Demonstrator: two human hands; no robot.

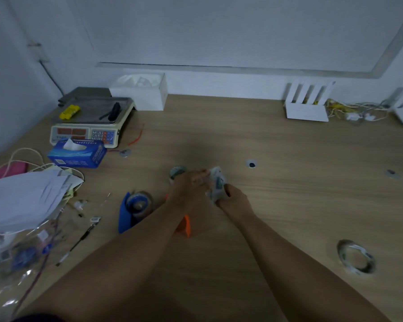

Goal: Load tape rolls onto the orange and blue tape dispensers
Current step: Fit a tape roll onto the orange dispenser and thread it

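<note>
L hand (191,187) & R hand (233,198) together mid-table (277,205), both gripping a wrapped roll (215,184). Orange dispenser (186,225) under L forearm; blue dispenser (126,212) just left, roll on it. Spare roll (356,256) near right.

**Fig. 1. The room around your workplace, viewed from head height.**
You worked at a wood-grain desk (300,194) that ran back to a plain white wall (219,26). A pale raised frame (219,67) crossed that wall just above the desk's far edge and slanted upward at the right. At the left, a dark cable (52,77) dropped from a small wall fitting (35,50) toward the desk corner. A metal-rimmed hole (251,164) and a second hole (391,174) were set in the desktop. The light was dim and bluish, and a soft shadow (196,147) lay mid-desk.
</note>
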